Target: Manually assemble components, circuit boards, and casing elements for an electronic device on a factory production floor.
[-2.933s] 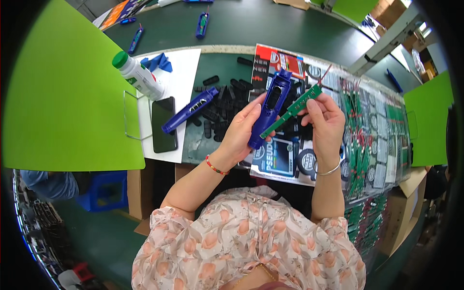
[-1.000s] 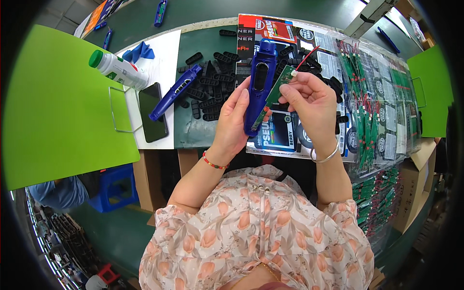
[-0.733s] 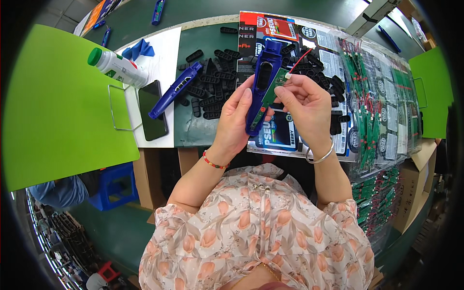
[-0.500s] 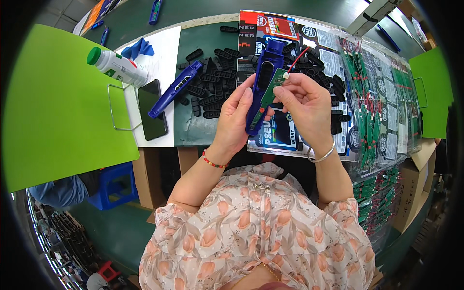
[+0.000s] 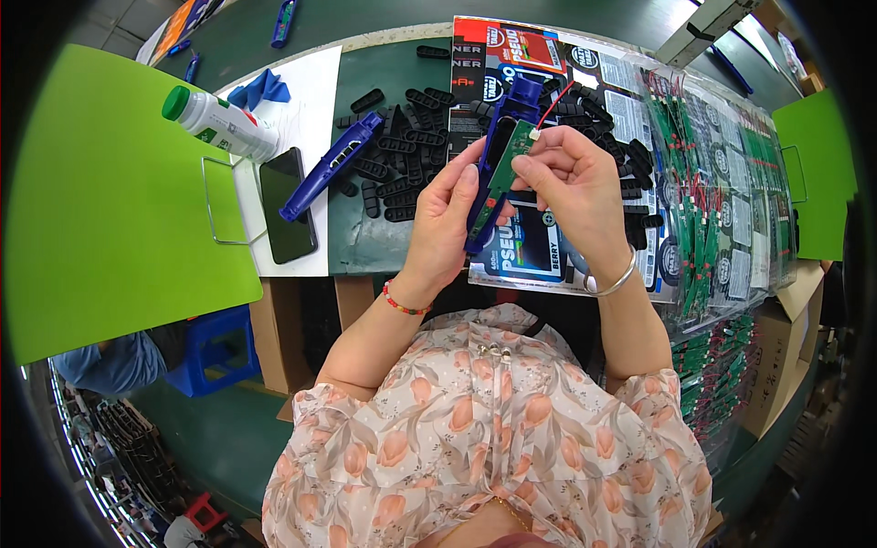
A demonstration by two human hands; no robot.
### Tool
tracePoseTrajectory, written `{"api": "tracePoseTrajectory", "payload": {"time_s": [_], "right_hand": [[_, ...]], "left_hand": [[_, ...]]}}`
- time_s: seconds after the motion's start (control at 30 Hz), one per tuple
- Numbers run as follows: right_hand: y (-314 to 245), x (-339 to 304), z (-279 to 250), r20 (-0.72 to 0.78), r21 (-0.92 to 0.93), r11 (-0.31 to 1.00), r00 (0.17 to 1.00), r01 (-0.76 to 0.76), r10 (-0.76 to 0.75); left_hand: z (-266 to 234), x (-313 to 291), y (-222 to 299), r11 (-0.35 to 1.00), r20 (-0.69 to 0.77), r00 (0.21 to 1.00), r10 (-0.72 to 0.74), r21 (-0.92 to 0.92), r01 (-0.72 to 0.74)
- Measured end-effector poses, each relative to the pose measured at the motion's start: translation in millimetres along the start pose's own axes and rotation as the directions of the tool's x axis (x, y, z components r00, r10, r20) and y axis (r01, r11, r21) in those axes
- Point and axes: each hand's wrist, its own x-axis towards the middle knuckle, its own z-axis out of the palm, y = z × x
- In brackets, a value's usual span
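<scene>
My left hand (image 5: 445,217) is closed around a long blue plastic housing (image 5: 517,94), held tilted over the table. Between the thumb and fingers of my right hand (image 5: 574,187) is a narrow green circuit board (image 5: 508,162). A red wire (image 5: 554,103) rises from the white connector at its upper end. The board's lower end lies in the housing's channel, while its upper part sits over the opening. Another blue housing (image 5: 335,167), with black pieces fitted in it, lies to the left, partly across a black phone (image 5: 289,216).
Black rubber-like pieces (image 5: 397,146) are heaped behind my hands. Clear plastic trays of green circuit boards (image 5: 699,237) stand at the right. A green-capped white bottle (image 5: 219,125) and a blue cloth (image 5: 260,90) are on the left. Bright green panels (image 5: 119,210) flank the table.
My right hand has shifted slightly up and left with the circuit board's upper end. My left hand keeps its hold on the housing, nearly unmoved.
</scene>
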Motion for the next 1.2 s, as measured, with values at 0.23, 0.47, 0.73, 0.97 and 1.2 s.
{"api": "tracePoseTrajectory", "payload": {"time_s": [0.23,0.47,0.73,0.97,1.2], "right_hand": [[0,5,-5,0.045,-0.047,0.994,0.994,-0.098,0.1],[1,1,3,-0.071,-0.035,0.993,0.992,-0.109,0.106],[0,4,1,-0.046,-0.066,0.988,0.99,-0.138,0.135],[2,4,-4,-0.019,-0.097,0.987,0.991,-0.131,0.13],[10,5,-2,0.074,-0.133,0.99,0.996,-0.041,0.051]], "left_hand": [[0,-1,-1,0.999,-0.024,0.999,-0.026,-0.024,0.025],[-2,-3,-6,0.999,-0.053,0.999,-0.004,0.037,0.006],[0,-6,-10,0.999,-0.026,0.999,0.022,0.045,-0.021],[-2,-6,-11,0.997,-0.024,0.999,0.022,0.076,-0.02],[-1,-3,-4,0.999,-0.028,0.999,0.02,0.039,-0.019]]}}
